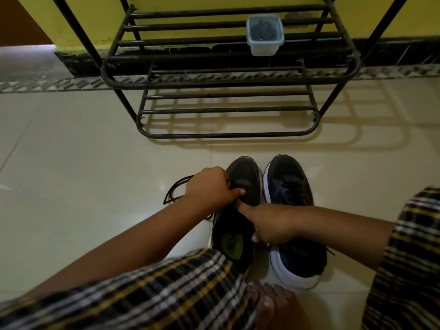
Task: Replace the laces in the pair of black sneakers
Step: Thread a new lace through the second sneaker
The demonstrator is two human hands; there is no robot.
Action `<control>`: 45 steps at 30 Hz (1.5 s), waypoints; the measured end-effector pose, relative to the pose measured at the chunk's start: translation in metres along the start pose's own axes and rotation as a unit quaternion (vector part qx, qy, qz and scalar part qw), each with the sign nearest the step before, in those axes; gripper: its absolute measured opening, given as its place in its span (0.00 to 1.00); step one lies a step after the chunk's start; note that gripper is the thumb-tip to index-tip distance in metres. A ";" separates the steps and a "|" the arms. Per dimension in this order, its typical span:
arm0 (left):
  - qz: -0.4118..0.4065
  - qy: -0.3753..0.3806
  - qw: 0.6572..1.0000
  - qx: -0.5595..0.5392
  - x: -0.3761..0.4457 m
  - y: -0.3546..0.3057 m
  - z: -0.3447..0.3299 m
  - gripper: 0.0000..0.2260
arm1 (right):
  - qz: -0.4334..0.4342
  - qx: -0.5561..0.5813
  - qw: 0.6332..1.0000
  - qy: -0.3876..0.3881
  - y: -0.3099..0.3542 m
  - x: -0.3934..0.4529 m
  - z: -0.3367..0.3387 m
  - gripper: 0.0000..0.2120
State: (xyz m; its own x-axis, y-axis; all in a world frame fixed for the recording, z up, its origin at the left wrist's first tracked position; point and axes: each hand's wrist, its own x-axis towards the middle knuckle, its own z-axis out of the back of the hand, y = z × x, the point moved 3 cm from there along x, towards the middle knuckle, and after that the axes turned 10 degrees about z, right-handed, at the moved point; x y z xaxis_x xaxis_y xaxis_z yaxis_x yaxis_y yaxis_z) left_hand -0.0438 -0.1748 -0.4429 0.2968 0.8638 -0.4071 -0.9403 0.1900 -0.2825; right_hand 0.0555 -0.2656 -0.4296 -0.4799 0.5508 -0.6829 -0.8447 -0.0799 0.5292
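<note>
**Unlacing the left sneaker**

2 black sneakers stand side by side on the tiled floor, toes toward a black metal shoe rack. The left hand is curled over the lower eyelets of the left sneaker, pinching the black lace, which loops loosely out onto the floor at that side. The right hand grips the tongue and collar area of the same shoe, index finger extended toward the eyelets. The right sneaker appears still laced.

To do this well, keep the shoe pinned with the right hand and draw the lace out 1 eyelet row at a time, pulling straight along the hole, not sideways, so the tip does not snag. A lidded plastic container on the rack holds something dark; what it is cannot be told.
</note>
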 end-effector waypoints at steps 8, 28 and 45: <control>0.002 -0.029 1.000 -0.003 -0.004 -0.001 -0.004 0.06 | 0.015 -0.127 0.991 0.023 -0.006 -0.007 0.017 0.35; -0.004 0.001 0.976 -0.217 -0.011 0.019 -0.009 0.10 | -0.033 -0.064 0.932 -0.355 -0.014 0.017 0.033 0.08; 0.037 0.011 0.961 -0.275 -0.006 0.038 -0.017 0.12 | -0.016 -0.142 0.930 -0.338 -0.005 0.034 0.034 0.08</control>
State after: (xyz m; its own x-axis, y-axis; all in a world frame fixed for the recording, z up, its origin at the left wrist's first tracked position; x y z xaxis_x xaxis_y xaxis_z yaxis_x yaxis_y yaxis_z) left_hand -0.0783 -0.1807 -0.4659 0.2418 0.8544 -0.4599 -0.7299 -0.1521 -0.6664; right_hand 0.0514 -0.2182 -0.4390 -0.2757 0.9456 -0.1727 -0.9305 -0.2174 0.2949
